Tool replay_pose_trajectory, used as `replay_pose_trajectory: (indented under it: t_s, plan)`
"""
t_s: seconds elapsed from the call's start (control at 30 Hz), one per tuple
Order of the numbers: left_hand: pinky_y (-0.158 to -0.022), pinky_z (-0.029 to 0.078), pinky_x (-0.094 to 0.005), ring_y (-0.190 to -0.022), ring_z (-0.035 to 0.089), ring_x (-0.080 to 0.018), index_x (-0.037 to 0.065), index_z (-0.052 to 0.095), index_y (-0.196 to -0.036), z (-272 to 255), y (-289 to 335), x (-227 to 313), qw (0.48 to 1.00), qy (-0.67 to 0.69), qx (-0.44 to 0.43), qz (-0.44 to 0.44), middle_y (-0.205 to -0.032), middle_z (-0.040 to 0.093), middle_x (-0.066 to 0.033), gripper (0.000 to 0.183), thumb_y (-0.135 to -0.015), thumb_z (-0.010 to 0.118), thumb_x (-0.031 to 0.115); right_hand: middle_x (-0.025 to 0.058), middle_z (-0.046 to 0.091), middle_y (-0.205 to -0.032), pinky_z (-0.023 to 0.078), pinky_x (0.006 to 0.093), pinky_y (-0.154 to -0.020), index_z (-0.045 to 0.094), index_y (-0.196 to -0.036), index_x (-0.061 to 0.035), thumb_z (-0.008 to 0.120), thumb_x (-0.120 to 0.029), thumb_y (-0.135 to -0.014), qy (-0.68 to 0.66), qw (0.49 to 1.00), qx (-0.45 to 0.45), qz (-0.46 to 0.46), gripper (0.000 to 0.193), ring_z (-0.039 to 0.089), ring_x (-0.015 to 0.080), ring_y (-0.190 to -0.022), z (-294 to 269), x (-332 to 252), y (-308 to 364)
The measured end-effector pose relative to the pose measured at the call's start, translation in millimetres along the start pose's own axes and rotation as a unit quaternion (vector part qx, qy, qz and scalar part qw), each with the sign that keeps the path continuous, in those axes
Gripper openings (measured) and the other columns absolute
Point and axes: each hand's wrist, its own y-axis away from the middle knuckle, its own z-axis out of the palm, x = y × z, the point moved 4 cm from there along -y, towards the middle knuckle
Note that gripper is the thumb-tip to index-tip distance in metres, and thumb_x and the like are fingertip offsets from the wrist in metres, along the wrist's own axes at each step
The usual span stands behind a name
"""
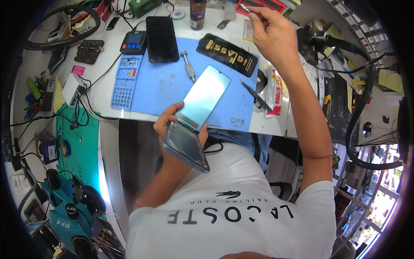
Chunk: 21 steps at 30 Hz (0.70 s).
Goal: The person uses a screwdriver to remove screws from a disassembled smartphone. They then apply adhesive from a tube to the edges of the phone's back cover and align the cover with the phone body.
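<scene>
My left hand [169, 123] grips a smartphone that is opened up. Its grey back body [186, 146] lies low against my palm, and the glossy screen panel [202, 98] is hinged up and away over the blue work mat [166, 86]. My right hand [271, 32] is raised far over the back of the white bench, fingers pinched on a small thin metal tool [245, 7] near a red tray [263, 4]. The two hands are well apart.
On the mat lie a black phone [161, 39], a metal screwdriver [188, 65], black tweezers [255, 96] and a black-and-gold pad [227, 55]. A blue screw tray [126, 82] and small meter [133, 42] sit at left. Teal microscope [71, 207] stands lower left; cables and hoses ring the bench.
</scene>
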Motion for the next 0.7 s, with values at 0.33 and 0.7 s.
replay_pose_trajectory:
  t_s: [0.33,0.7]
  plan:
    - [-0.103,0.053,-0.0386,-0.126,0.061,-0.031,0.006,0.029,-0.121,-1,-2,8,0.999,0.026,-0.036,-0.009,-0.138,0.053,-0.0284,0.078,-0.077,0.093,0.011,0.0113,0.059,-0.097,0.054,0.0364,-0.069,0.078,-0.117,-0.0106,0.072,0.007,-0.083,-0.161,0.968,-0.184,0.057,0.038,0.062,0.0261,-0.082,-19,-79,186]
    - [-0.103,0.053,-0.0386,-0.128,0.06,-0.0315,0.007,0.027,-0.122,3,1,6,0.996,0.085,-0.027,-0.002,-0.141,0.049,-0.0303,0.078,-0.077,0.091,0.007,0.0113,0.056,-0.098,0.054,0.0389,-0.077,0.075,-0.116,-0.0061,0.072,0.003,-0.083,-0.151,0.968,-0.198,0.035,0.035,0.061,0.0291,-0.092,-4,-88,215]
